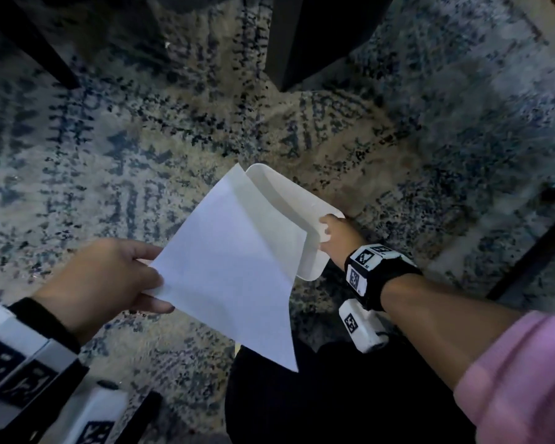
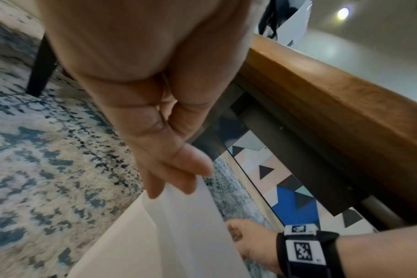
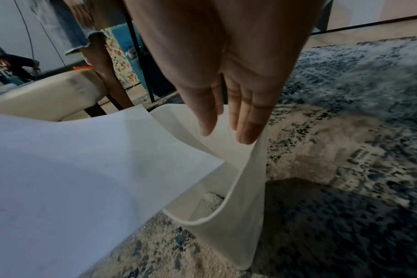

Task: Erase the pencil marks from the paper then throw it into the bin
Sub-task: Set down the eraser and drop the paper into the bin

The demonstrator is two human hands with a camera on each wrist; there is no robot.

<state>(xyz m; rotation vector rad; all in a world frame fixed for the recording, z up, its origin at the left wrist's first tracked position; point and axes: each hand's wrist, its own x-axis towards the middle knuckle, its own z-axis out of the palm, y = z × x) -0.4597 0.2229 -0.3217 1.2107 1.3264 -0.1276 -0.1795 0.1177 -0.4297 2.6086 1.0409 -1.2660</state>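
1. Underfoot, a rug (image 1: 135,161) in mottled blue and beige spreads beneath both your hands, and every other item sits or hangs over it.
2. Your left hand (image 1: 109,277) pinches the near corner of the paper (image 1: 237,267), thumb on top and fingers under the sheet. The left wrist view shows those fingertips (image 2: 193,169) closed on the paper's edge.
3. From that pinch the paper runs away from your left hand toward your right; it looks blank white, and its far edge reaches over the mouth of the bin (image 1: 302,219). One loose corner hangs down nearest your body, over your dark clothing.
4. Your right hand (image 1: 332,232) sits at the right rim of the bin. In the right wrist view its fingers (image 3: 248,122) lie straight against the inside of the rim, and the thumb stands apart from them; you cannot tell whether it grips the wall from outside.
5. The bin is a white, thin-walled tub with rounded corners, standing on the rug just beyond your right hand, tilted toward the paper.
6. Beyond both hands, dark furniture legs (image 1: 302,43) stand on the rug.
7. Beside your left hand, the left wrist view shows the wooden edge of the desk (image 2: 333,105) overhead.
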